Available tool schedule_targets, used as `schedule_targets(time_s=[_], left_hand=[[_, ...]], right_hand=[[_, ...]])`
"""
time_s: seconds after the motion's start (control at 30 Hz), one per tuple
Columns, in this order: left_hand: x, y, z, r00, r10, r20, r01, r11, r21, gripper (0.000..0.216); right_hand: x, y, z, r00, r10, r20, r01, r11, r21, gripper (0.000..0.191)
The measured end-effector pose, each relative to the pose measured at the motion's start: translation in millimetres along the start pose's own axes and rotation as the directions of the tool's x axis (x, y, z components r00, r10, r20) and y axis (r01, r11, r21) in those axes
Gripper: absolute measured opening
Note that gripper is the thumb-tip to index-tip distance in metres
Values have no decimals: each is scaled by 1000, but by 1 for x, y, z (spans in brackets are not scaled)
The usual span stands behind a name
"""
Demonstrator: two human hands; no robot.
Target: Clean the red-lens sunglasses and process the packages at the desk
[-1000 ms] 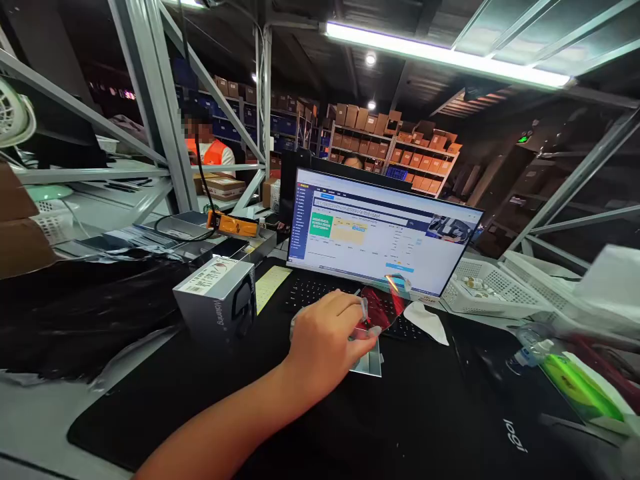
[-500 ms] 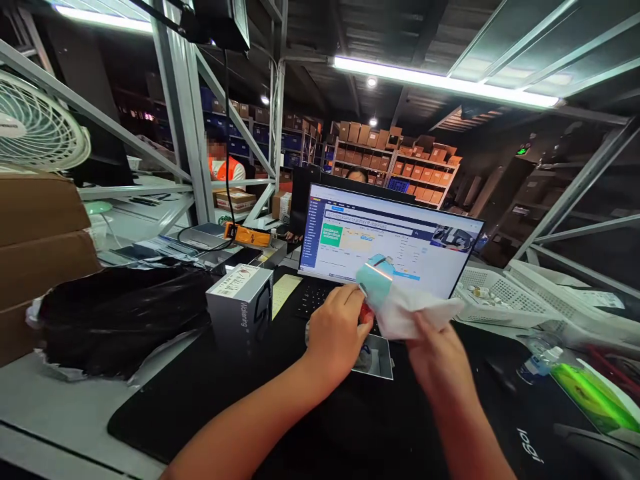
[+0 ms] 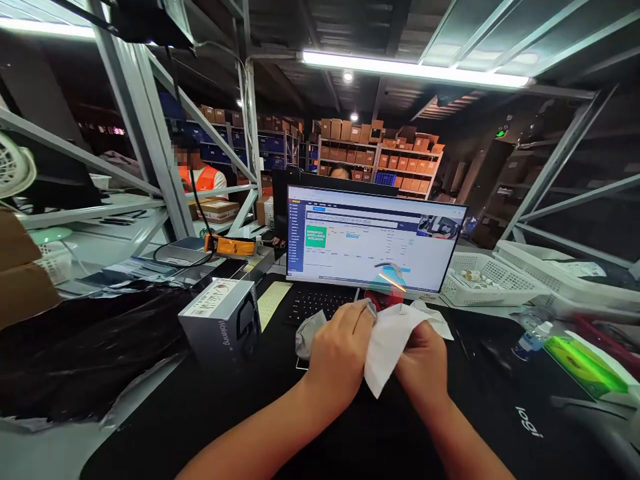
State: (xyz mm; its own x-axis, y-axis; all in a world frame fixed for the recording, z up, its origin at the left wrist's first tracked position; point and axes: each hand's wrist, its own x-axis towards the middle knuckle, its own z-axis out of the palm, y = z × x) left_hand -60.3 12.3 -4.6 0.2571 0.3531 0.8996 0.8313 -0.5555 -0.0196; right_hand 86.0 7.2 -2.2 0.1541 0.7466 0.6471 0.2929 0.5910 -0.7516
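My left hand (image 3: 337,350) is closed on a shiny tinted lens piece (image 3: 391,281), which looks like eyewear with a bluish, reflecting surface and a red part low down. Its lower portion is hidden by my fingers and a white tissue (image 3: 387,350). My right hand (image 3: 425,367) pinches that tissue against the piece, and one corner hangs down between my hands. Just left of my left hand lies a grey crumpled wrapping or pouch (image 3: 307,337). A grey printed box (image 3: 220,317) stands further left on the black desk mat (image 3: 280,413).
Behind my hands stand a keyboard (image 3: 313,303) and a lit monitor (image 3: 345,250). White baskets (image 3: 493,283), a small bottle (image 3: 533,340) and a green pack (image 3: 585,367) are at right. Black plastic (image 3: 90,353) lies left. A person in an orange vest (image 3: 203,179) is beyond the frame posts.
The tissue has shifted from the lens piece's right side to between my hands, and my right hand is nearer my left. The lens piece is tilted differently. The view has turned slightly right.
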Motion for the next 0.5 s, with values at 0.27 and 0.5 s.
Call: schedule_targets(time_s=[0.27, 0.5], left_hand=[[7, -1, -4, 987, 137, -90, -149, 978, -147, 19], [4, 2, -4, 970, 240, -37, -243, 963, -116, 23]], right_hand=[[8, -10, -15, 938, 343, -55, -297, 875, 383, 30], [32, -7, -30, 892, 446, 78, -370, 620, 692, 32]])
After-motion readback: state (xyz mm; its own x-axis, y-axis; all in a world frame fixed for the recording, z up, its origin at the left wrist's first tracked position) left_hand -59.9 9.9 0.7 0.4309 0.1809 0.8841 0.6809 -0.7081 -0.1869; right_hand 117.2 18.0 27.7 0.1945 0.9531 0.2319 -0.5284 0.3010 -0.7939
